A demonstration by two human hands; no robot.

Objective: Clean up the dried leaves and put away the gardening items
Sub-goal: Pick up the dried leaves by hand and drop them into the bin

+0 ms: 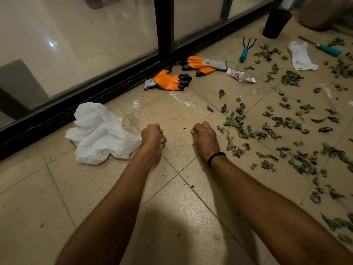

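Observation:
Dried green leaves (286, 124) lie scattered over the tiled floor on the right. A crumpled white plastic bag (99, 131) sits at the left, its edge touching my left hand (152, 135), which is closed in a fist on the floor. My right hand (205, 136) is also a fist on the tiles, beside the nearest leaves; nothing shows in either hand. Two orange gardening gloves (170, 80) (202, 65) lie by the door track. A teal-handled hand rake (245, 50) and a second teal-handled tool (328, 49) lie farther back.
A black-framed glass sliding door (165, 25) runs along the left and back. A black cylinder (277, 22) stands at the far right. Clear plastic strips (189, 102), a torn label wrapper (238, 75) and a white packet (300, 56) lie among the items.

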